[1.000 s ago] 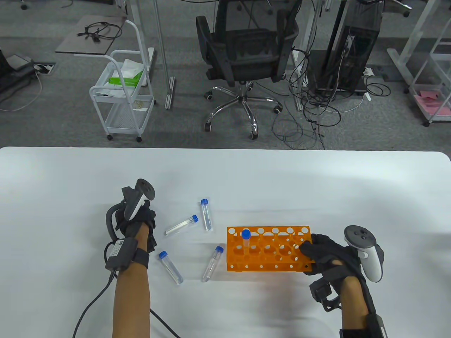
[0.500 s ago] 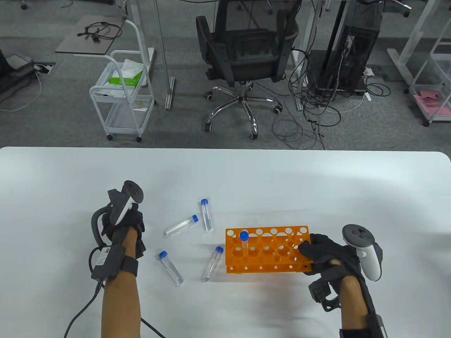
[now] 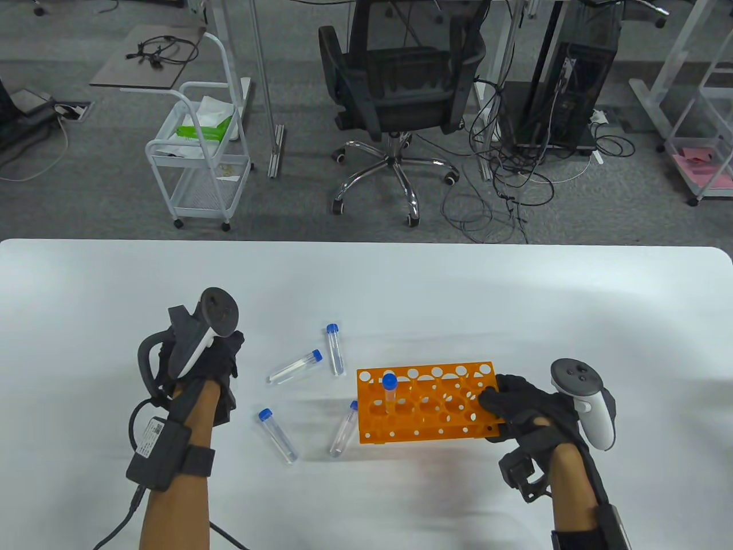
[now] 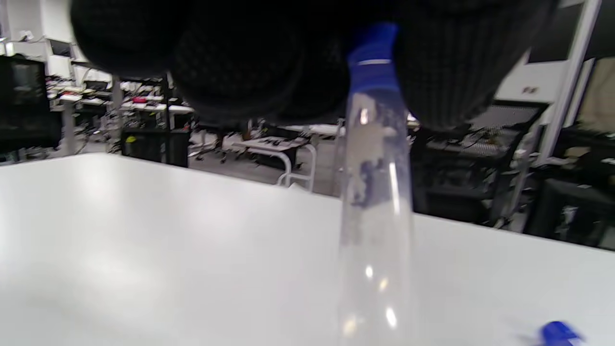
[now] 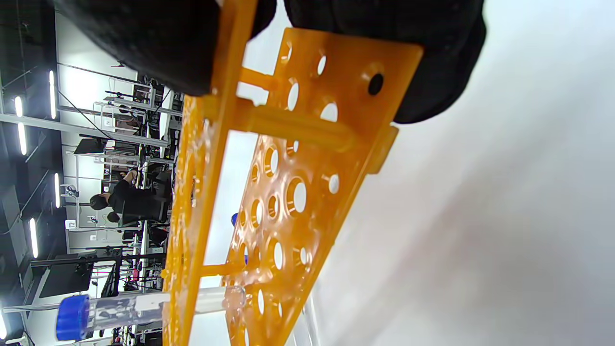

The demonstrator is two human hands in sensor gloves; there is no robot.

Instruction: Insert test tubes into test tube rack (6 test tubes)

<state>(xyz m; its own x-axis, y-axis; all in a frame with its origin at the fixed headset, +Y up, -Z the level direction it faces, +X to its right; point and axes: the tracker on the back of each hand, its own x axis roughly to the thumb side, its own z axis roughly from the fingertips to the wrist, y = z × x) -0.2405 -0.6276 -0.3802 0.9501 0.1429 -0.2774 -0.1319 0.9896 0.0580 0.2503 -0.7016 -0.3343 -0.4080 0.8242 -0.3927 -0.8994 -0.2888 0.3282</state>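
**Ana:** Both hands are busy. The right hand grips the right end of the orange rack; the right wrist view shows gloved fingers clamped on the rack's end plate. The left hand, well to the left of the rack, holds a tube by its blue cap, hanging down over the white table.

**Ben:** Where does the rest stand?

**Ana:** One capped tube stands upright in a hole at the rack's left end. Four more lie loose on the table left of the rack: two far ones close together, one near the left forearm, and one just beside the rack's left edge, possibly touching it. So I judge one of six is placed, with the second in hand.

**Ben:** How would you seat it well?

**Ana:** Keep the rack pinned flat so it cannot slide or tip. Bring the tube over a free hole beside the standing one, hold it vertical, round end first, and lower it straight through both plates. Loosen the fingers only once it rests on the bottom. Watch the loose tube at the rack's edge; a nudge could roll it.
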